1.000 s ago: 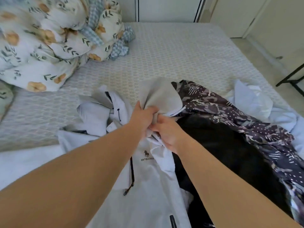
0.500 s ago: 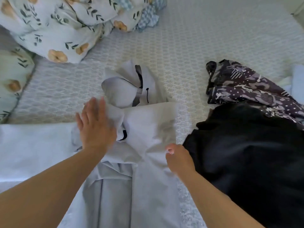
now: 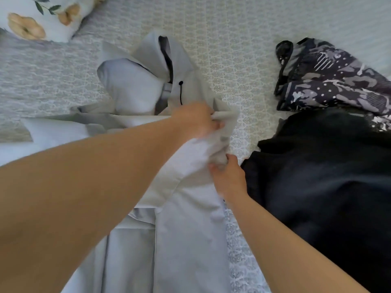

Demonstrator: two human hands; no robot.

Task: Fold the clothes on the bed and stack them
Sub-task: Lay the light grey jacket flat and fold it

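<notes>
A pale grey hooded jacket (image 3: 186, 225) lies lengthwise on the bed, its hood (image 3: 148, 81) with a black drawstring pointing away from me. My left hand (image 3: 194, 120) reaches across it and grips a bunched fold of its fabric at the right shoulder. Just below, my right hand (image 3: 228, 178) pinches the same bunched sleeve cloth at the jacket's right edge. A black garment (image 3: 317, 187) lies to the right, with a dark patterned garment (image 3: 330, 81) beyond it.
The bed (image 3: 243, 39) has a pale patterned cover. A floral duvet (image 3: 38, 20) is bunched at the far left corner. A strip of bare cover separates the jacket from the black garment.
My left hand moved from the jacket's left side across to the right shoulder and closed on the cloth. My right hand shifted up along the edge. The view tilted further down.
</notes>
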